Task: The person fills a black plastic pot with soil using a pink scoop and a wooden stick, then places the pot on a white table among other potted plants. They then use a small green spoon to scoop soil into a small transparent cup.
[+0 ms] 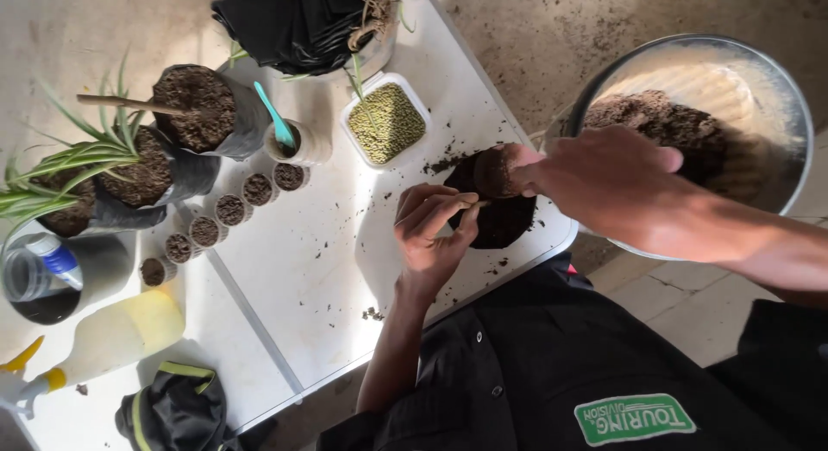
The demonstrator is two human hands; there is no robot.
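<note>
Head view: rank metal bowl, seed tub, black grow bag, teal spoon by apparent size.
1. Metal bowl, though it sits lower than the table, so nearness skews it.
2. Black grow bag, partly hidden by both hands.
3. Seed tub.
4. Teal spoon.

- A white folding table point(302, 270), dusted with soil crumbs, fills the centre.
- Bare, soil-scattered concrete floor point(535, 37) lies beyond it.
- Pale floor tiles point(690, 304) show at lower right.
- Bright daylight.

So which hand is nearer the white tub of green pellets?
Left. The left hand is on the table just below the white tub of green pellets, gripping the black soil bag; the right hand is farther right, by the metal bowl.
</note>
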